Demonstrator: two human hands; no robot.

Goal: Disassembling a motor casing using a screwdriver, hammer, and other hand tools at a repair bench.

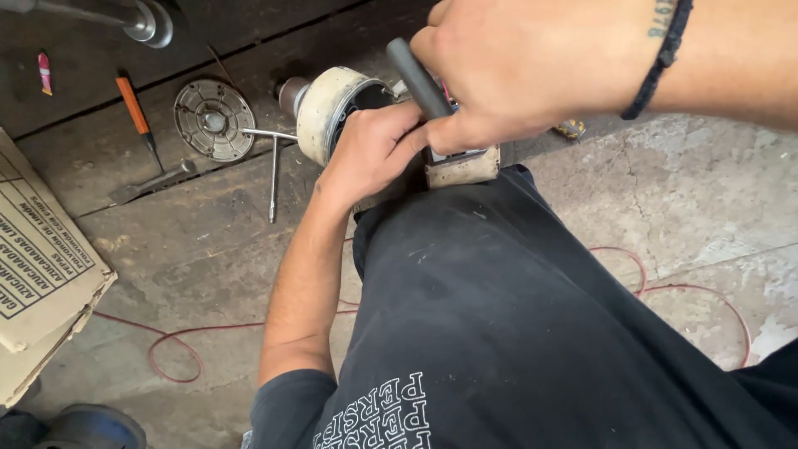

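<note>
My left hand (370,154) rests on the open end of a cream-coloured round motor housing (326,104) that lies on the concrete floor, fingers curled against its rim. My right hand (490,71), with a dark cord bracelet on the wrist, is closed around the dark grey handle of a tool (413,73). The handle slants down towards a cream-coloured block with a metal part (462,169) just under my fist. The tool's tip is hidden by my hands. My dark shirt (515,333) fills the lower middle of the view.
A round metal cover plate (214,119), a T-handle wrench (273,170) and an orange-handled tool (135,106) lie left of the housing. A cardboard box (41,266) stands at the left edge. Thin red wire (170,353) loops over the floor. A metal pipe (145,18) is top left.
</note>
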